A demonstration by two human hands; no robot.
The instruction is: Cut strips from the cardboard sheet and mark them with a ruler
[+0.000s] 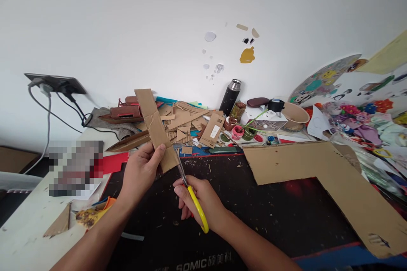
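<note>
My left hand (143, 167) pinches a long cardboard strip (151, 114) near its lower end, thumb on top, with the strip tilted up and away over the desk. In my right hand (203, 201) is a pair of scissors (197, 209) with yellow handles. The metal blades point up at the strip's lower right edge, close to my left thumb. Whether the blades have entered the cardboard I cannot tell. Under both hands lies a black desk mat (222, 220) with small scraps on it.
Cardboard offcuts (187, 120) pile up behind the hands, beside a black thermos (230, 97) and open paint pots (238, 132). A green cutter (222, 150) lies at the mat's back edge. To the right is a large L-shaped cardboard piece (292, 161); cables (49, 118) hang at left.
</note>
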